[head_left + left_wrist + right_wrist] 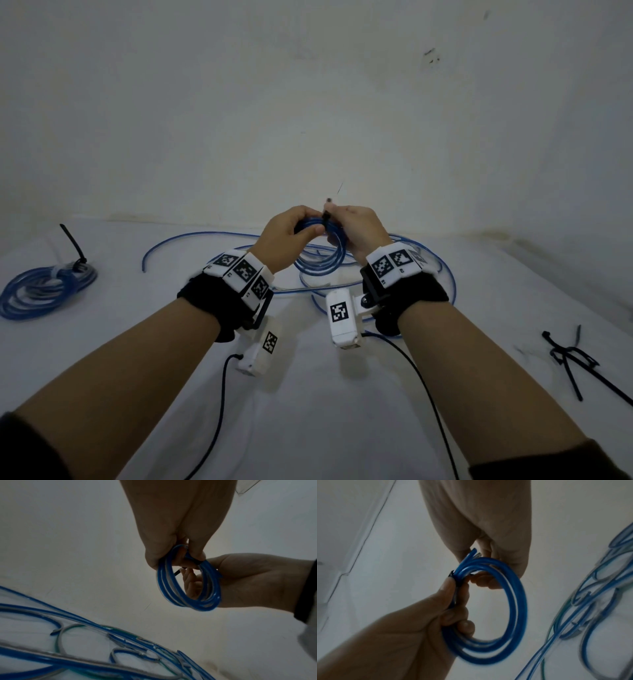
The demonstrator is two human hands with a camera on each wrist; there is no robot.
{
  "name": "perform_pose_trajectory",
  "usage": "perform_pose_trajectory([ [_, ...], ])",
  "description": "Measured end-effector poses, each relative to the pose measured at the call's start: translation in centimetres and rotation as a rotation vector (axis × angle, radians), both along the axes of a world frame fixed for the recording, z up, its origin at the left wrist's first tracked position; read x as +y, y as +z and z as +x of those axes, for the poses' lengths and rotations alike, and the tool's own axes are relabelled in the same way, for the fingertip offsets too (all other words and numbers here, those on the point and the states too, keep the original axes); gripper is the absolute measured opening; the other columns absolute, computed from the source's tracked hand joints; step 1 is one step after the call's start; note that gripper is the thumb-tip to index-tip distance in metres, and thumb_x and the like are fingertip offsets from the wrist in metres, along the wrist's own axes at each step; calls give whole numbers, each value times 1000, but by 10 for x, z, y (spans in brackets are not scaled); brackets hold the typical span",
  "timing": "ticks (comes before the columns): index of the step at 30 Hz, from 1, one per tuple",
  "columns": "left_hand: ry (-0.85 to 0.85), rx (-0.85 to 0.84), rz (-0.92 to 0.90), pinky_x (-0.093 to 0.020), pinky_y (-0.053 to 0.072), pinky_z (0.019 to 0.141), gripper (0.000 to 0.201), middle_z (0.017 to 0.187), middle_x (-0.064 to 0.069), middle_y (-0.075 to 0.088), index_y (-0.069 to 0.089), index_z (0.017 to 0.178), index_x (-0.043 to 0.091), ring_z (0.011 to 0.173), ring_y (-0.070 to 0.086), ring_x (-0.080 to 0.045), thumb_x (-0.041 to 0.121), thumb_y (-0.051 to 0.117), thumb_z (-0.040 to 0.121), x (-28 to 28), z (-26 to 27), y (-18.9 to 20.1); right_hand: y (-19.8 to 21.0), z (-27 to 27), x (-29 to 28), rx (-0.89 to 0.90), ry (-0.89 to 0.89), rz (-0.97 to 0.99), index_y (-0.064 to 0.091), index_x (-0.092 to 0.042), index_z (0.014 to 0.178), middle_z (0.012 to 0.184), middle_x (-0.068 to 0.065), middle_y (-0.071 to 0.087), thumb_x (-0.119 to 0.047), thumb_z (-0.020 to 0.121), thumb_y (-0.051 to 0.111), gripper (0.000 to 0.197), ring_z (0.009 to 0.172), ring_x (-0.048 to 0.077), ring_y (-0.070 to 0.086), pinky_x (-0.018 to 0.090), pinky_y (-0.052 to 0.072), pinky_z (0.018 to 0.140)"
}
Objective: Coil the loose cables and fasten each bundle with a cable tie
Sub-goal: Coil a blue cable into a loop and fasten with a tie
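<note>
Both hands hold a small blue cable coil (320,263) up above the white table (308,394). My left hand (310,233) grips the coil's top left side, fingers curled round the strands (453,615), thumb by the tie. A black cable tie (327,214) is wrapped round the coil's top (453,577), its thin tail pointing up. My right hand (334,226) pinches this tie at the coil's top right. In the left wrist view the coil (188,588) hangs from my left hand (180,555), with the black band (199,562) beside the right hand (248,581).
Loose blue and grey cables (205,240) sprawl over the table under the hands. A tied blue coil (44,291) with a black tie (73,246) lies far left. Spare black cable ties (568,356) lie at the right. A pale wall (308,102) stands close behind.
</note>
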State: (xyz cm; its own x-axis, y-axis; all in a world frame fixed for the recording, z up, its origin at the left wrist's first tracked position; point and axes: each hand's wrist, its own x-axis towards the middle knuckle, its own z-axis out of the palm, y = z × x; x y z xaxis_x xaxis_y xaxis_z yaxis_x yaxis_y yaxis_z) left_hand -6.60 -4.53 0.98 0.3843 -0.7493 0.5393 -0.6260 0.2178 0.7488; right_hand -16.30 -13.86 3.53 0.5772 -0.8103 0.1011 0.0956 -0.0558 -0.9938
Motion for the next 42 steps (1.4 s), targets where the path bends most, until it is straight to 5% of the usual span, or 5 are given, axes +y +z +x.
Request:
perform_pose_trajectory([
  [12,-11,33,-39,-15,43,75,7,84,8,56,51,99,13,78,53,-8,10,52,93,4,5,3,12,8,15,9,-2,112,62,3,79,67,13,59,-7,88,60,14,55,21,54,29,42,49],
  [21,27,-197,-20,-20,41,73,10,93,-3,58,54,100,5,83,53,-16,12,50,94,9,10,8,14,21,16,44,-89,107,61,2,74,74,18,62,0,86,58,12,71,29,61,42,52,78],
  [31,49,-200,26,-6,36,62,1,80,11,52,51,93,13,71,48,-1,12,51,93,14,16,4,11,23,21,61,-65,130,59,4,75,67,15,58,0,88,57,13,58,23,56,32,48,57],
  [38,313,-136,-43,-19,37,70,13,96,-5,59,57,98,4,84,52,-14,15,57,91,16,24,11,6,23,26,139,-164,-376,58,-9,90,80,-2,58,-25,88,61,16,72,14,56,32,48,74],
  [42,356,-130,-27,-26,43,79,14,100,-10,64,62,100,3,92,57,-20,12,56,90,21,24,16,0,28,38,95,-40,-307,62,2,98,78,10,67,-21,92,57,24,64,18,65,34,59,71],
])
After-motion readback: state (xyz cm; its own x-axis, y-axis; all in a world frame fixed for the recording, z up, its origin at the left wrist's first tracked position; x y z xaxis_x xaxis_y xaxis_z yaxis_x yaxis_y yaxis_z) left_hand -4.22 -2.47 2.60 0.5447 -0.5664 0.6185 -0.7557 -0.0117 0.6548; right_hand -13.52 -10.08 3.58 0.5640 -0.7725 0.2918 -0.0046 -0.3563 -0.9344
